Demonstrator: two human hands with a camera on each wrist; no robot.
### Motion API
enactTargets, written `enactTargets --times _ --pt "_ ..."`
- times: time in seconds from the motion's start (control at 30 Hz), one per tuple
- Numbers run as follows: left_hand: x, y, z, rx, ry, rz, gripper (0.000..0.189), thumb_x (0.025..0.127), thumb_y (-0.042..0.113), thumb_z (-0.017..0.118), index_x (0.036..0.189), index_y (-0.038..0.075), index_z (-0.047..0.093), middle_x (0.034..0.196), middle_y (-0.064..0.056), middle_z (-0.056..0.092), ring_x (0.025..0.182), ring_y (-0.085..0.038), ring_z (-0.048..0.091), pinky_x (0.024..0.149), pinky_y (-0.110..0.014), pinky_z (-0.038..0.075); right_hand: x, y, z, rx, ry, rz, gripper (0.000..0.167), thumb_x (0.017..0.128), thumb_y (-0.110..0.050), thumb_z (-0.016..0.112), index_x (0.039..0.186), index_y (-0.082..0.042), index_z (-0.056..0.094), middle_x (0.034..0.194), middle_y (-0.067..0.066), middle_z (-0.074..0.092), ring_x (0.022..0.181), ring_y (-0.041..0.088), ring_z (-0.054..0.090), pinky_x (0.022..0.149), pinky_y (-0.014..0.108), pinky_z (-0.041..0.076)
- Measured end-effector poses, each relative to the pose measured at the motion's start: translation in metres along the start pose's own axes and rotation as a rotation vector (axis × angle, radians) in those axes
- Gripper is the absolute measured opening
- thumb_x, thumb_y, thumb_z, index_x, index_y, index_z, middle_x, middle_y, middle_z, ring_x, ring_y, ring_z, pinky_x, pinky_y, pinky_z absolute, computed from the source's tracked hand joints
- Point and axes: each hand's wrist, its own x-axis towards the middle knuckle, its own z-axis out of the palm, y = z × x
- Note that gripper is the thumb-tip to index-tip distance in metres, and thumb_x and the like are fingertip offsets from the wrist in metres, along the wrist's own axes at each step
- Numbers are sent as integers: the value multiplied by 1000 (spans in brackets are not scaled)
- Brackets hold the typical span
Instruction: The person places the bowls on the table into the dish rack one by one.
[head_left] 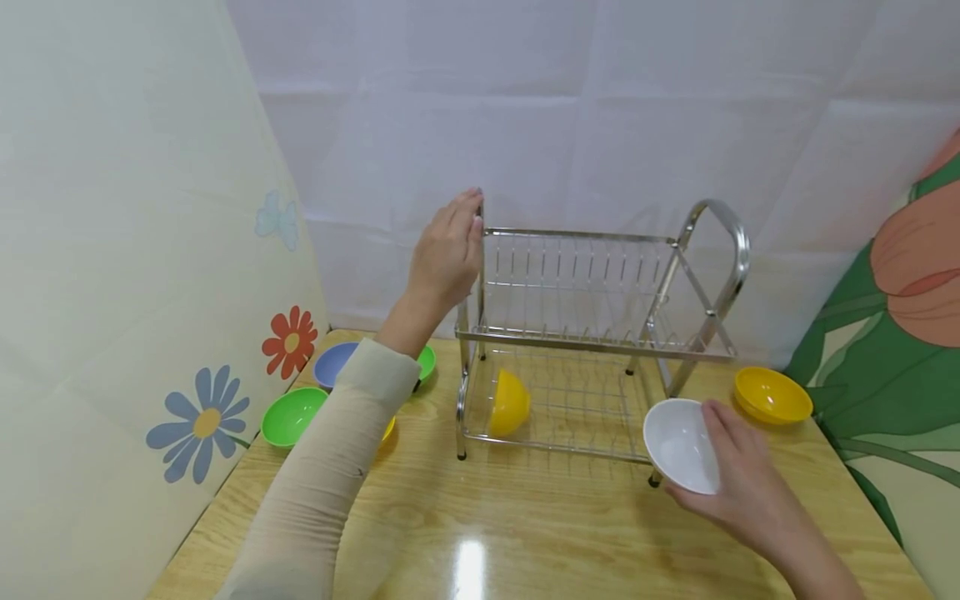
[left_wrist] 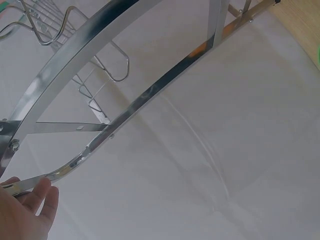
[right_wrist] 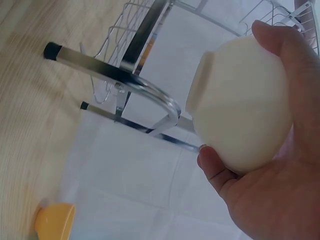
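A two-tier metal dish rack (head_left: 585,341) stands on the wooden table. My left hand (head_left: 446,258) is at the top of its left side frame; in the left wrist view the fingers (left_wrist: 37,195) bend round the bent metal tube. My right hand (head_left: 757,487) grips a white bowl (head_left: 677,446) by its side, in front of the rack's lower right corner. From the right wrist view, the thumb and fingers span the bowl's rounded outside, its foot ring facing the rack. On the lower tier, a yellow bowl (head_left: 510,404) sits on its side at the left end.
Right of the rack lies another yellow bowl (head_left: 772,397). Beyond my left sleeve are a blue bowl (head_left: 332,363), a green bowl (head_left: 291,417), and partly hidden green (head_left: 427,363) and yellow (head_left: 389,428) pieces. White cloth (head_left: 525,150) hangs behind the table.
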Motion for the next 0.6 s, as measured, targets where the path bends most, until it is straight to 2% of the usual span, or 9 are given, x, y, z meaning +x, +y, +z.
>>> enactTargets --times 0.33,0.6 --pt "-1 0 1 -4 10 8 45 108 21 38 146 0 49 153 -13 48 141 -29 46 120 -36 33 4 -14 6 12 2 -19 120 59 -37 96 148 15 34 145 36 39 115 52 42 81 70 50" --pt "-1 0 2 1 13 17 45 108 21 37 145 -1 49 153 -13 48 140 -29 46 120 -36 33 6 -21 8 20 -36 -11 120 61 -39 95 150 13 34 148 34 37 115 50 42 80 69 53"
